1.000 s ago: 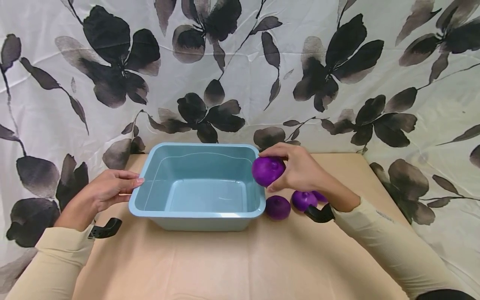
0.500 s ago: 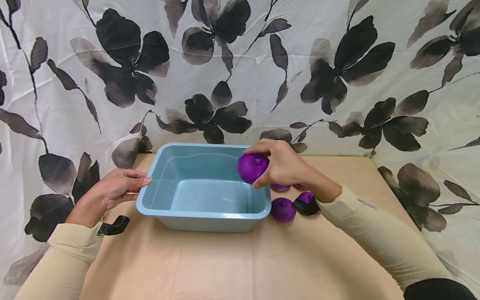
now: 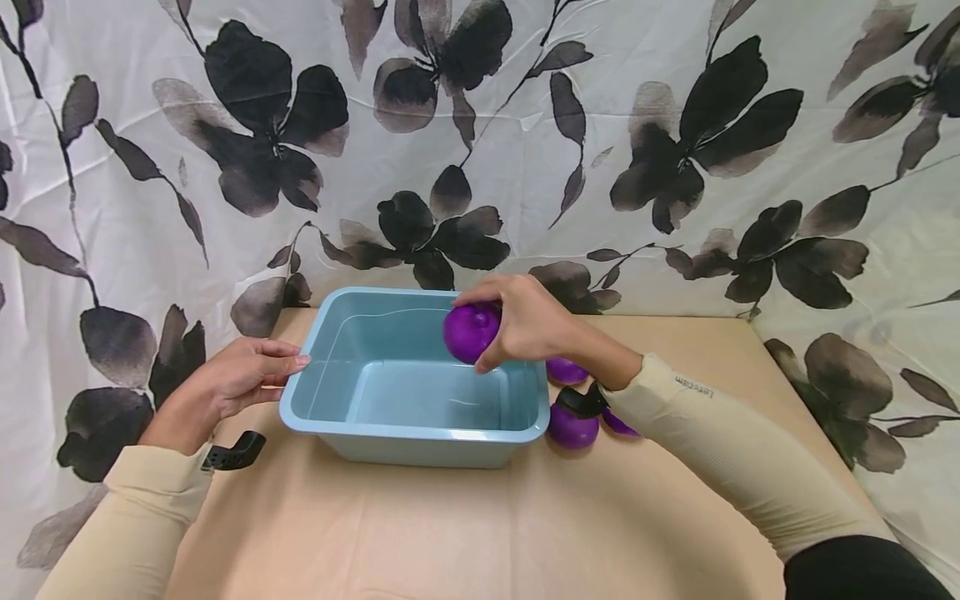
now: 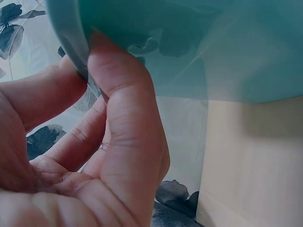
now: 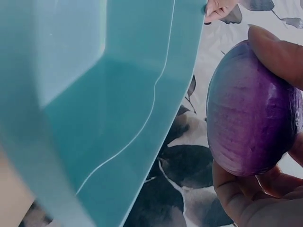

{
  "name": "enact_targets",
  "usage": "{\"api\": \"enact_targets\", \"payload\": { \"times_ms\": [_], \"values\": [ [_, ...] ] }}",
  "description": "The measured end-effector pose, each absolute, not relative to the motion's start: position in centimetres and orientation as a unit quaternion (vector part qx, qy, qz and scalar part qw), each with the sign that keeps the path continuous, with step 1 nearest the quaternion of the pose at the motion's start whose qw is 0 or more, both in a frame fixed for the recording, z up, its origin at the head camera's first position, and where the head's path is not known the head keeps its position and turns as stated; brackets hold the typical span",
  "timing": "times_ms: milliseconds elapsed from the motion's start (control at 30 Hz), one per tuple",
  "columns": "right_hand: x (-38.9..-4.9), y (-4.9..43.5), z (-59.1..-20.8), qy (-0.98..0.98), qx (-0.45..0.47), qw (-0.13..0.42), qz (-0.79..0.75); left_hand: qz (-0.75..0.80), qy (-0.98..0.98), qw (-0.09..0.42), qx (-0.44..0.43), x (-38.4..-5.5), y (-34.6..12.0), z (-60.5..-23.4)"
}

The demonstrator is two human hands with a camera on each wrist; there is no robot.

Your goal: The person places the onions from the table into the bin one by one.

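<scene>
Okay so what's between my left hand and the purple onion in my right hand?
In the head view, the blue tub's left side and open interior lie between your left hand and the purple onion; nothing else shows there.

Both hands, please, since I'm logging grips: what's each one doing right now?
Left hand: closed, pinching the blue plastic tub rim.
Right hand: closed, holding a purple onion.
</scene>
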State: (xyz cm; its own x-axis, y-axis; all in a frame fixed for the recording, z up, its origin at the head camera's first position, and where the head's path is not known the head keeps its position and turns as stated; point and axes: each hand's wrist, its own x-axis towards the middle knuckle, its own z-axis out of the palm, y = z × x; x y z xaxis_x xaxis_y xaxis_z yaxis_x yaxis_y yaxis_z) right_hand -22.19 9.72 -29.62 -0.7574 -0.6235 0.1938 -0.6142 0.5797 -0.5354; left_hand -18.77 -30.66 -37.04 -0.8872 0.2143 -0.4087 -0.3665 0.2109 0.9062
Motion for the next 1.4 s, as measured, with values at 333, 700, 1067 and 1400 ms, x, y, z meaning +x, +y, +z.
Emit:
{"api": "enact_targets", "payload": {
  "times_ms": [333, 700, 1067, 1400],
  "values": [
    [-23.5, 6.0, -29.8, 0.878, -0.365, 0.028, -0.31, 0.628, 0.741, 0.232, -0.053, -18.7, -30.4, -37.0],
    [-24.3, 3.0, -30.5, 0.867, -0.394, 0.031, -0.302, 0.627, 0.743, 0.229, -0.057, -18.5, -30.5, -36.9],
    [-25.6, 0.6, -31.8, 0.871, -0.392, 0.034, -0.294, 0.626, 0.745, 0.226, -0.059, -18.4, -30.5, -36.8],
    [-26.8, -1.9, -34.0, 0.872, -0.397, 0.048, -0.282, 0.627, 0.743, 0.223, -0.065, -18.4, -30.5, -36.9]
  ]
}}
